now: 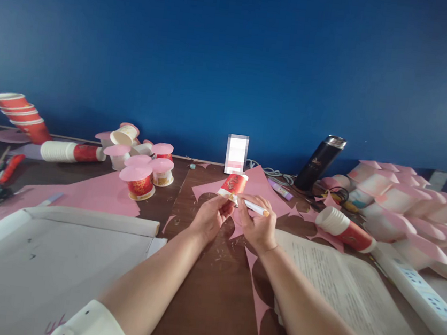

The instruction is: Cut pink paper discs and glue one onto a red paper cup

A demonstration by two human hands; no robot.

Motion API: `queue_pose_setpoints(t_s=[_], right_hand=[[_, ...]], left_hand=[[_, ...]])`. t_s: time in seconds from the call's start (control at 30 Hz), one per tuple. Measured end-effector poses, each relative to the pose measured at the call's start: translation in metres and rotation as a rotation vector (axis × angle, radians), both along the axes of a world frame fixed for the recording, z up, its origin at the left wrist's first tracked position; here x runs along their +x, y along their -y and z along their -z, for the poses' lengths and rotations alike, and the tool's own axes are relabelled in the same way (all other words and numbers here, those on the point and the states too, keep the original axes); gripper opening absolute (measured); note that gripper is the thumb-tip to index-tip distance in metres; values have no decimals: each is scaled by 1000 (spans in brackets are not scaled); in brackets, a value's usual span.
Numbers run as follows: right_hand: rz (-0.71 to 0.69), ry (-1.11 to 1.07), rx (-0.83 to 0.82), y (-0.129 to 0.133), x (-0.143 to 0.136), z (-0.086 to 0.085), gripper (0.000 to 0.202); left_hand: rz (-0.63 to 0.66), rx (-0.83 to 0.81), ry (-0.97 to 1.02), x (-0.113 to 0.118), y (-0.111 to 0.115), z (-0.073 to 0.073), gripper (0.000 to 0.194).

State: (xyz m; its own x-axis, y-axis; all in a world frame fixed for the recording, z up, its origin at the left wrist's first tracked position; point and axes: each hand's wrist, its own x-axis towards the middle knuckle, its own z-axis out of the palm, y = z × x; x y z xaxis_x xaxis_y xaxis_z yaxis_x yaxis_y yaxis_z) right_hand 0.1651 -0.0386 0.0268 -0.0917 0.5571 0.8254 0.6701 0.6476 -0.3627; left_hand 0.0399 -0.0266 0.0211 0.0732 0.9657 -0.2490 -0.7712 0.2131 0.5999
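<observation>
Near the middle of the table, my left hand (211, 219) is closed on the lower end of a red paper cup (233, 183) with a gold pattern. The cup is tilted. My right hand (258, 224) grips a white pen-like tool (254, 207), its left end close to the bottom edge of the cup. Both hands are close together. Pink paper scraps (262, 185) lie behind and below them. A blurred-out white patch hides what stands just behind the cup.
Several cups with pink paper tops (137, 179) stand left, beside a white tray (92, 218). On the right are a black bottle (317, 163), stacked cups (345, 230), printed sheets (328, 276), a power strip (421, 289) and many pink-topped cups (400, 209).
</observation>
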Motion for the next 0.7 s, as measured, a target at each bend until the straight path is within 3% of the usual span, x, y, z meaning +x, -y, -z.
queue_pose_setpoints(t_s=[0.7], right_hand=[[50,2,43,-1,1,-2,14]], left_hand=[[7,5,-19,-1,1,-1,4]])
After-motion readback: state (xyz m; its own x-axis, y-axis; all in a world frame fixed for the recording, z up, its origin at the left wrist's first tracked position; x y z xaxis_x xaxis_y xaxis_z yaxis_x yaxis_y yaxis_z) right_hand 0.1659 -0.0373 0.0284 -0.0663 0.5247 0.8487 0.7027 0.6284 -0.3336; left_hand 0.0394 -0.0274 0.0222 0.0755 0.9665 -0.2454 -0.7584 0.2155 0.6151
